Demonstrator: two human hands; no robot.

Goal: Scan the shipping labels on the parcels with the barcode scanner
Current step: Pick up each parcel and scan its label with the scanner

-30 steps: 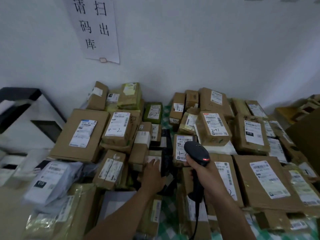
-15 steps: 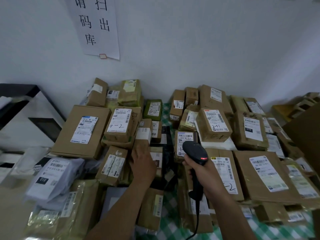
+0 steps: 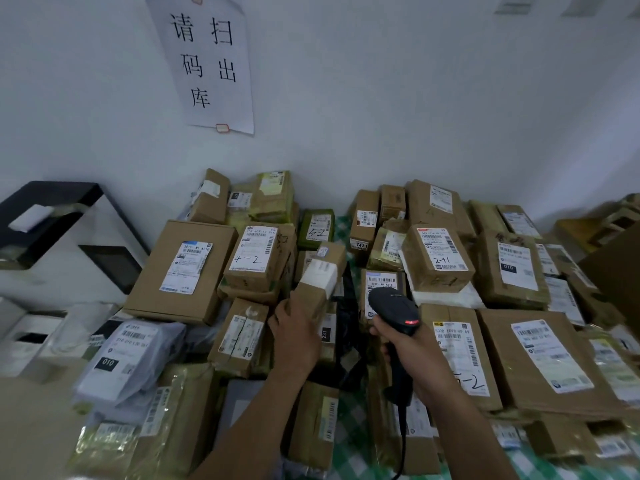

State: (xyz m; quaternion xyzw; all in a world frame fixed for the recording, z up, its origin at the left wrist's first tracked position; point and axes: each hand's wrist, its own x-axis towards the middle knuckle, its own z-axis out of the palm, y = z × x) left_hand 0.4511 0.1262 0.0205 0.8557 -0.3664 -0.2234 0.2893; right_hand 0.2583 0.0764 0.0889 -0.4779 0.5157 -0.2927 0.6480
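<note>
Cardboard parcel (image 3: 320,282) held in left hand (image 3: 294,337); right hand (image 3: 417,355) grip wraps barcode scanner (image 3: 393,304).

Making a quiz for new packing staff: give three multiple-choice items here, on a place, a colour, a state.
1. Where is the paper sign? A. on the wall B. on a parcel C. on the floor
2. The barcode scanner shows a light that is: A. green B. red C. blue
3. The left hand is: A. lying flat B. holding the scanner C. gripping a long cardboard box
Key: 1A, it hangs above the parcels; 2B, a red glow on its head; 3C, it wraps the box's near end.
</note>
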